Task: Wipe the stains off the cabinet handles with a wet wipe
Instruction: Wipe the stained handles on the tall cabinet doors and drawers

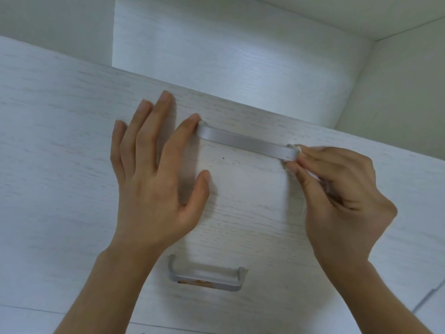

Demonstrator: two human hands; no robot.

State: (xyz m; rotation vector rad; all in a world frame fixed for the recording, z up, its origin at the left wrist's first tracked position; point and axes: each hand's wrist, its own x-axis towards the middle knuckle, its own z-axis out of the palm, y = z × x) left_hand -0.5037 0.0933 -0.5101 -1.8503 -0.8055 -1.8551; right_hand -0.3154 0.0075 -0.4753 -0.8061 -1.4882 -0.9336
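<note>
- A white wood-grain drawer front [72, 145] fills most of the head view, seen from above and close; behind its top edge lies an open recess of the cabinet [228, 56] with pale walls, and nothing shows inside it.
- The upper handle [245, 143], a flat silver bar, runs slantwise across the drawer front, its left end higher in the picture than its right.
- The left hand [154, 179] lies flat on the drawer front with fingers spread; its index fingertip touches the left end of the upper handle, and the thumb points toward the space beneath the bar.
- The right hand [337, 196] is curled, its thumb and fingers pressed together at the right end of the upper handle, pinching a small wad of white wet wipe [295, 149]. Only a sliver of the wipe shows past the fingertips; the rest is hidden in the grip.
- Two tiny dark specks [224, 158] mark the panel just below the upper handle, between the two hands.
- A lower handle [207, 277], also silver, sits near the bottom of the view between the forearms, untouched by either hand; brownish-orange stains [197, 282] streak its front face.
- A thin seam [29, 309] crosses the panel low on the left, below the lower handle.
- At the far right a pale wall [409, 92] meets the cabinet.
</note>
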